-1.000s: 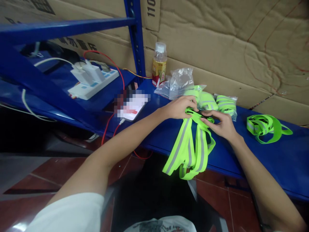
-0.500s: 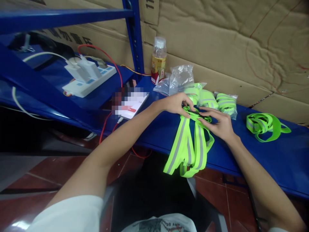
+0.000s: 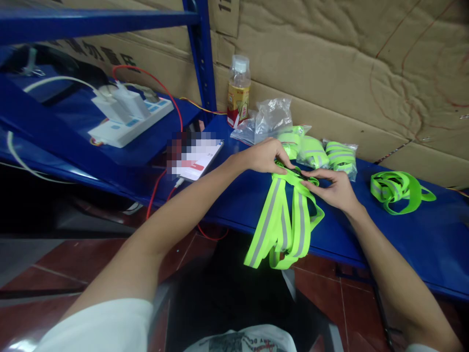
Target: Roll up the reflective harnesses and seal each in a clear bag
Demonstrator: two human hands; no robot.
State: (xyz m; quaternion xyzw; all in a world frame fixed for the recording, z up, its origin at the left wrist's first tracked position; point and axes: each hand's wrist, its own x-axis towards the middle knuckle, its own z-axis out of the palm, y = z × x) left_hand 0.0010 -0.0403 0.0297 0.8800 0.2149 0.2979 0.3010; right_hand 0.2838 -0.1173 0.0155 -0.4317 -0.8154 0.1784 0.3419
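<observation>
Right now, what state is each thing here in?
Held straps: gathered at the top, lengths hanging
Left hand: closed on the held straps
Right hand: closed on the same straps
Loose strap bundle: loosely looped
Bagged straps: bundled up
Clear bag: crumpled
Bottle: upright, capped
Phone: screen lit, cable plugged in
Power strip: adapters plugged in

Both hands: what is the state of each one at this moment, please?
Left hand: closed, holding the hanging green strap at its gathered top.
Right hand: closed, thumb and fingers gripping the same gathered top.
</observation>
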